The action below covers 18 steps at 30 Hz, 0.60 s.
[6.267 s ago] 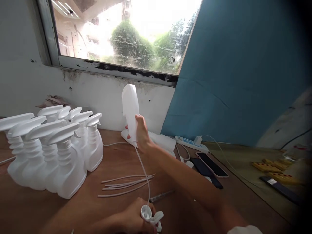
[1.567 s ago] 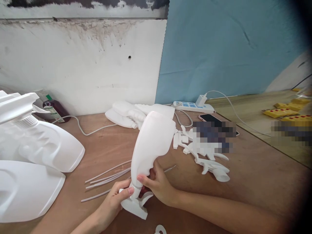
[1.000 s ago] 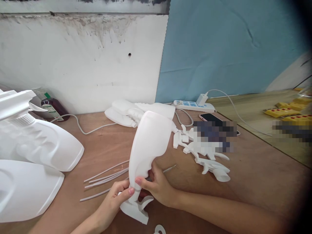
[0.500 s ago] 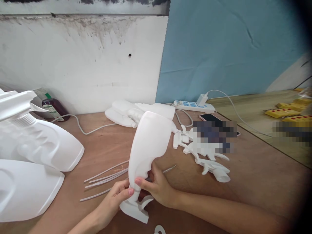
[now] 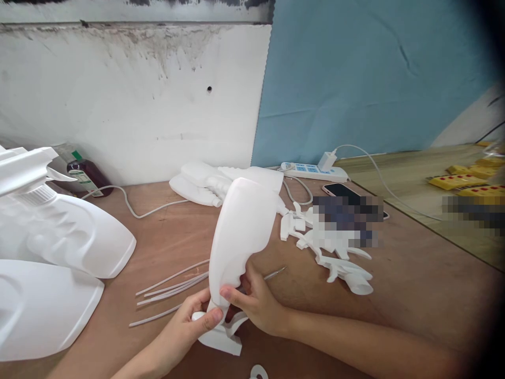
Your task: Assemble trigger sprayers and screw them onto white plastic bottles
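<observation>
A white plastic spray bottle (image 5: 242, 226) is held upside down in front of me, its base up and its neck low. My right hand (image 5: 258, 302) is closed around the ridged grip near the neck, thumb on the front. At the neck, my left hand (image 5: 195, 318) pinches the white trigger sprayer head (image 5: 221, 341), with its thumb over the joint. The collar is mostly hidden by my fingers. Behind my right hand, the pointed metal tip of a thin tool (image 5: 276, 272) shows on the table.
Several thin white tubes (image 5: 169, 289) lie left of my hands. Large white spray bottles (image 5: 71, 231) stand at left, more bottles (image 5: 197, 181) lie behind. Loose trigger heads (image 5: 343, 268), a phone (image 5: 343, 192) and a power strip (image 5: 311, 171) are at right. A white ring (image 5: 259, 371) lies at the front edge.
My left hand has turned slightly, its thumb shifting lower and right across the neck joint. The sprayer head has rotated and risen a little. My right hand stays nearly still on the bottle.
</observation>
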### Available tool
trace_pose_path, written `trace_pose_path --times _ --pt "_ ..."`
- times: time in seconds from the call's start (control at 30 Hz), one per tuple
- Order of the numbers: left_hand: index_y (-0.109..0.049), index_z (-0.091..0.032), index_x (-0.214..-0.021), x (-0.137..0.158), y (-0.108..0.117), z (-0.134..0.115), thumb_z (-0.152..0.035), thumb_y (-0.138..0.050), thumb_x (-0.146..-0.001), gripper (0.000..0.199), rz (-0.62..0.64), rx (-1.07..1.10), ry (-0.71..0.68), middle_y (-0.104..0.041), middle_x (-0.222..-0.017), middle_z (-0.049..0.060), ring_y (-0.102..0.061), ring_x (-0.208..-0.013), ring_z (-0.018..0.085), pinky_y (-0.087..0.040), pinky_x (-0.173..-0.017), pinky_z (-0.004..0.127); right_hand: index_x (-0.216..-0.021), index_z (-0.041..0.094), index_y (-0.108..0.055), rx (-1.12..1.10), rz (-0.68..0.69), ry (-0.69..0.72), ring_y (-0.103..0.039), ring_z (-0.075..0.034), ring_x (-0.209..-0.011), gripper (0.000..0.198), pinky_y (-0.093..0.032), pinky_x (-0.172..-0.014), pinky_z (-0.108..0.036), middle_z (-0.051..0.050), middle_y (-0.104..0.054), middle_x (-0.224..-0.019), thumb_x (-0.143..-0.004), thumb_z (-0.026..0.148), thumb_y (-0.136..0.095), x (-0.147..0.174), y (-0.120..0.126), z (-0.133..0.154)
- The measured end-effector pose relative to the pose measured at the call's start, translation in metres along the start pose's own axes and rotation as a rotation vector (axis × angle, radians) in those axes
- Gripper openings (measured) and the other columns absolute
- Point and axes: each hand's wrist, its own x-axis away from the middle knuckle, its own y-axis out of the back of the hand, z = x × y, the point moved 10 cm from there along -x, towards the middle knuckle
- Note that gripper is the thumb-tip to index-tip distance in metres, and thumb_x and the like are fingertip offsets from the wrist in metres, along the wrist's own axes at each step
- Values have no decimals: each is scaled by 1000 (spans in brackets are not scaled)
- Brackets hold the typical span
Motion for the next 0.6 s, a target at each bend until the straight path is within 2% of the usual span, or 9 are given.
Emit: trace_pose_path --times 0.3,0.47,0.6 --pt "-49 -20 -123 3 -15 -20 -31 -59 -79 47 31 -19 -54 -61 -96 7 -55 -84 19 -44 -77 30 -97 20 -44 20 19 26 -55 -15 -80 36 -45 -71 -27 -1 -56 -87 -72 36 -65 0 -1 1" --pt "-51 -20 -120 2 -16 -17 -31 -65 -74 49 49 45 -36 -60 -86 5 -57 -77 19 -46 -72 32 -100 20 -44 46 43 38 -54 -15 -81 38 -45 -72 -28 -1 -55 -91 -72 36 -65 0 -2 1" --pt "-52 -18 -117 0 -17 -17 -32 -69 -69 53 55 98 -47 -61 -87 6 -58 -73 19 -47 -69 33 -99 19 -43 32 63 27 -53 -14 -80 40 -44 -71 -27 -1 -53 -89 -72 38 -66 1 -3 -2"
